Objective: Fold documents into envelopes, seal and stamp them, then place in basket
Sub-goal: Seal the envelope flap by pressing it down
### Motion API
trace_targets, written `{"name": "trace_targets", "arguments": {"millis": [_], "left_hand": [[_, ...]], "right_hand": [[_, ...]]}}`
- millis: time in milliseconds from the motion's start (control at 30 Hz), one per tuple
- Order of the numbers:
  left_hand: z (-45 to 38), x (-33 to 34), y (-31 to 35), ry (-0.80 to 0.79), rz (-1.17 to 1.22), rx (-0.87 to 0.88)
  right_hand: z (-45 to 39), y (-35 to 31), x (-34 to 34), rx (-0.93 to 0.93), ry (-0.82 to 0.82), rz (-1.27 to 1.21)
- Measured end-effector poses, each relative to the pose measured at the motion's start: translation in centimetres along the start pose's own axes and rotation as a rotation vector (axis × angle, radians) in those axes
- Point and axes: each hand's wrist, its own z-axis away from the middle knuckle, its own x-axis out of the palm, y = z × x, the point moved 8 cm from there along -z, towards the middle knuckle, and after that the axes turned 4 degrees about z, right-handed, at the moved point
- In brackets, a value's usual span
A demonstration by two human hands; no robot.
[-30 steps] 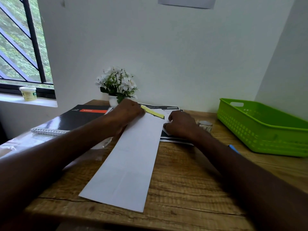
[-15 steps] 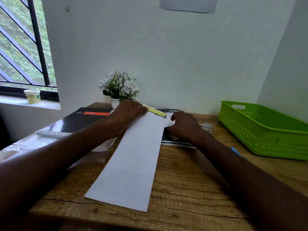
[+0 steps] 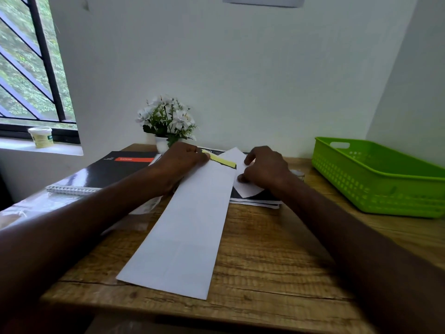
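A long white envelope (image 3: pixel 190 227) lies lengthwise on the wooden table (image 3: pixel 277 256), its far end resting on dark booklets. A yellow adhesive strip (image 3: pixel 222 161) runs across that far end. My left hand (image 3: pixel 179 162) sits at the envelope's far left corner, fingertips pinching the left end of the yellow strip. The white envelope flap (image 3: pixel 237 156) is folded out to the right. My right hand (image 3: pixel 265 167) holds the flap between curled fingers and thumb. The green plastic basket (image 3: pixel 375 184) stands at the right with nothing visible inside.
A black spiral notebook (image 3: pixel 103 172) lies at the back left, next to a small pot of white flowers (image 3: pixel 168 121). A small glass jar (image 3: pixel 298 174) peeks out behind my right wrist. Clear plastic wrap (image 3: pixel 36 208) covers the left table edge. A tub (image 3: pixel 41 137) sits on the windowsill.
The white flap now spreads out to the right of the yellow strip, and my right hand has shifted right with it. My left hand stays at the envelope's far corner.
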Motion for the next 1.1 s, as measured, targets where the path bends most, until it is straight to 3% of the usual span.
{"name": "trace_targets", "arguments": {"millis": [267, 367, 433, 600, 800, 1100], "left_hand": [[0.4, 0.5, 0.5, -0.045, 0.004, 0.039], [1.0, 1.1, 1.0, -0.085, -0.062, 0.085], [1.4, 1.4, 1.3, -0.111, -0.084, 0.102], [2.1, 2.0, 1.8, -0.174, -0.026, 0.087], [3.2, 3.5, 1.3, -0.387, 0.199, -0.095], [2.9, 3.0, 0.4, -0.361, 0.186, -0.148]], "right_hand": [[-0.7, 1.7, -2.7, 0.122, 0.328, -0.634], [-1.3, 2.0, -2.9, 0.13, 0.317, -1.004], [-1.5, 1.8, -2.6, 0.14, 0.271, -1.115], [-0.8, 0.6, -2.3, 0.03, 0.233, -1.013], [-0.5, 0.9, -2.6, 0.079, 0.282, -0.967], [-0.9, 0.8, -2.7, 0.072, 0.226, -1.067]]}}
